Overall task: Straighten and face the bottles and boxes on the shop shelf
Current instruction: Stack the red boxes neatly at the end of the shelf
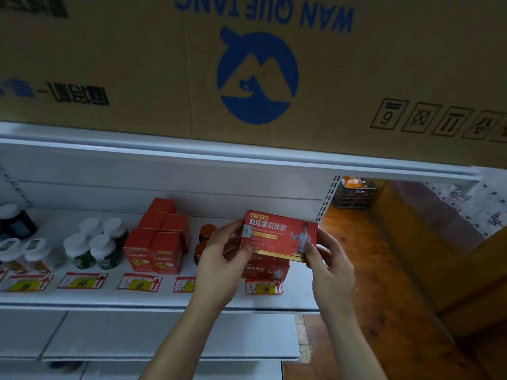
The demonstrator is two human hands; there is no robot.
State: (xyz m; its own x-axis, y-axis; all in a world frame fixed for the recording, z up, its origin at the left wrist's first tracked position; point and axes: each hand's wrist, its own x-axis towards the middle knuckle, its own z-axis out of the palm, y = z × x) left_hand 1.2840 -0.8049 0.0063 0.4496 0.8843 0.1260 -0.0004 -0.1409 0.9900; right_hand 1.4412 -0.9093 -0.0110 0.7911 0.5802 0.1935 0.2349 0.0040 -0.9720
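A white shop shelf point(153, 298) is seen from head height, with a large brown carton point(247, 64) resting on the shelf above it. A flat red box point(279, 235) is held up in front of the shelf's right end, its printed face turned outward and slightly tilted. It is pinched at its left edge by the left hand point(219, 259) and at its lower right corner by the right hand point(332, 266), the fingers of both curled round its edges. Directly beneath it a second matching red box point(267, 270) lies on the shelf behind a price tag point(264, 286) marked 88.

To the left, a block of small red boxes point(157, 242) is stacked with fronts facing forward, and green bottles point(96, 246) with white caps stand upright in a tidy group. Two brown jars point(204, 241) are partly hidden behind the left hand. Further bottles point(24, 253) at the far left are blurred.

The task appears well along: most rows look faced already. The held box remains to be set down squarely, probably on top of its twin.
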